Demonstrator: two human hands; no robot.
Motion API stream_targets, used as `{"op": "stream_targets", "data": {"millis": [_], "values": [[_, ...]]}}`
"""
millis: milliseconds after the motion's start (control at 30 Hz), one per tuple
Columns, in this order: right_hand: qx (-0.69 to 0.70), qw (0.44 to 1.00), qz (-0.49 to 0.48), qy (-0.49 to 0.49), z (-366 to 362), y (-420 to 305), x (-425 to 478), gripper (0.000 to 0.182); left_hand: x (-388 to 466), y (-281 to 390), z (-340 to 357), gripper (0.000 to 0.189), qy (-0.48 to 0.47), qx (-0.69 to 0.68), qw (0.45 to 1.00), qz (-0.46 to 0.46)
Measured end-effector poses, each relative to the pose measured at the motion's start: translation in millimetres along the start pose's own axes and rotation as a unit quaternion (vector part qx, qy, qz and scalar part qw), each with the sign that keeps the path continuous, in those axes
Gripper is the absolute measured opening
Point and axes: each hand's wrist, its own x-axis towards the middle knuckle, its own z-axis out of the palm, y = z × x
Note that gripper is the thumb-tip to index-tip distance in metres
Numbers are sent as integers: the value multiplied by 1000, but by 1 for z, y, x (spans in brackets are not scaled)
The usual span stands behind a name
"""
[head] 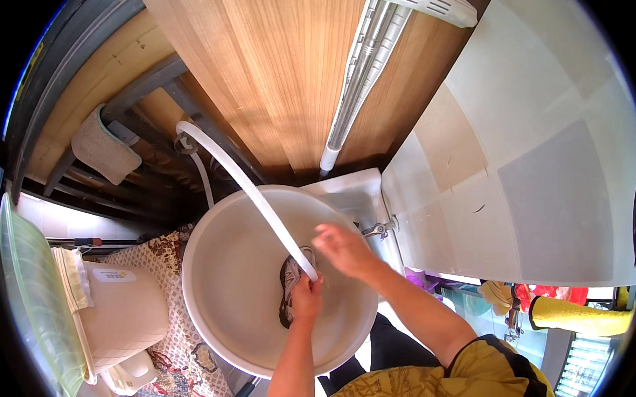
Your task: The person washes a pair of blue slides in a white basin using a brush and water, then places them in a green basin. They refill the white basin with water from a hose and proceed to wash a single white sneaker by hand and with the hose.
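Note:
A large white round basin (190,312) sits before me. Inside its hollow is a grey and black shoe (290,281), with its toe and heel partly covered by the hose and my hand. My left hand (306,300) is closed around the end of a white ribbed hose (245,185) right over the shoe; whether it also grips the shoe is not plain. The hose arches in from the upper left. To the right of the hose end, my right hand (345,249) hovers above the basin, slightly blurred, its fingers apart and nothing visible in them.
Behind the basin stands a white sink (345,183) with a metal tap (381,230) at the tiled wall (554,196). A plastic-wrapped tube (367,69) leans on a wood panel (239,59). At left are a beige bucket (130,307), patterned cloth (168,277) and a folded cloth (101,149) on a dark rack.

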Motion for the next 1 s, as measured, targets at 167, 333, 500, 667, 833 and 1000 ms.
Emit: {"op": "stream_targets", "data": {"millis": [167,333,500,667,833,1000], "values": [[-312,944,95,-45,-18,83,-23,39,-1,-11,5,12,-3,-82,996,-16],[-342,935,55,-68,-8,107,-35,38,6,-25,3,14,34,-103,994,-17],[-356,932,1,-69,-10,113,-41,32,10,-36,2,15,39,-134,990,-7],[-351,929,-73,-89,-24,116,-51,32,5,-33,-3,15,46,-160,986,18],[-249,966,-49,-54,-13,69,-52,43,1,-32,-6,15,45,-161,986,14],[-18,992,11,-123,52,5,-49,42,-1,-37,-1,19,56,-69,996,34]]}}
